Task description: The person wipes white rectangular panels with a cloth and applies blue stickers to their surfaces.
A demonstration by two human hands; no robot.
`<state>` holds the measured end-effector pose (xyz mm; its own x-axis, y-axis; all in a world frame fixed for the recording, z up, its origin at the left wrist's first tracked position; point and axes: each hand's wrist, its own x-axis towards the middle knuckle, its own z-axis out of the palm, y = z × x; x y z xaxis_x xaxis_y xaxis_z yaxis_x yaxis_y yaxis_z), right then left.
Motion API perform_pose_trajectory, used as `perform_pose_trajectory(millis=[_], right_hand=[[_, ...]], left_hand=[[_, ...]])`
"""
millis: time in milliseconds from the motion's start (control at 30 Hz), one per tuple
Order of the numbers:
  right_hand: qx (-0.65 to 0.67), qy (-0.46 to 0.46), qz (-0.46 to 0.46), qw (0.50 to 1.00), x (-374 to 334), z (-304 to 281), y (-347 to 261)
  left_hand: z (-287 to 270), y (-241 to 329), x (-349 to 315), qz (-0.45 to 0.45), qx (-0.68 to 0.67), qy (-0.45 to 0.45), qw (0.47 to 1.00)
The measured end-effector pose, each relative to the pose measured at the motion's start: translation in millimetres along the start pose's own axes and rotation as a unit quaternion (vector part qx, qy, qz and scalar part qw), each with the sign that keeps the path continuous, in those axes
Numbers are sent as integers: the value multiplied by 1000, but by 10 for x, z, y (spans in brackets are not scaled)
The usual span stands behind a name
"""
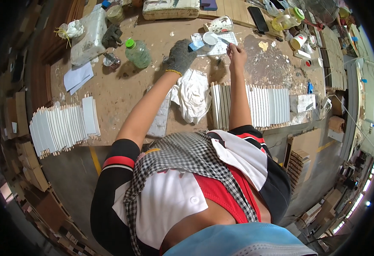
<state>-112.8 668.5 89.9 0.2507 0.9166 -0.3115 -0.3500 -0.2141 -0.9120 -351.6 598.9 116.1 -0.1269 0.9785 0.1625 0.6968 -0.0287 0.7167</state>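
My left hand (pixel 181 56), in a dark grey knit glove, reaches over the workbench with its fingers curled at a small light-blue piece (pixel 196 45), whose kind I cannot make out. Right beside that piece is a white cup (pixel 210 39) with a pale filling, over a printed white sheet (pixel 218 50). My bare right hand (pixel 236 56) pinches a slim, spatula-like tool (pixel 224 41) that points toward the cup's rim. Below the glove lies a crumpled white cloth (pixel 193 96). Under my right forearm runs a row of white-painted wooden strips (pixel 263 106).
Another row of white strips (pixel 63 128) lies at the left front. A green-capped bottle (pixel 138 54) stands left of the glove. Behind the cup lies a stained paper cup (pixel 218 24); a black phone (pixel 258 19) and a clear jug (pixel 285 20) are at the far right.
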Motion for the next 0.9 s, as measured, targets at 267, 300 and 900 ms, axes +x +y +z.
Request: perform_pose_trajectory(millis=[267, 300, 900], right_hand=[[58, -83, 102, 990, -450, 62, -203], [30, -54, 90, 994, -486, 81, -193], [-275, -24, -176, 945, -525, 377, -146]], left_hand=[[-1, 139, 109, -96, -102, -33, 990], [-48, 226, 107, -97, -104, -32, 989], [-491, 317, -340, -144, -126, 4, 982]])
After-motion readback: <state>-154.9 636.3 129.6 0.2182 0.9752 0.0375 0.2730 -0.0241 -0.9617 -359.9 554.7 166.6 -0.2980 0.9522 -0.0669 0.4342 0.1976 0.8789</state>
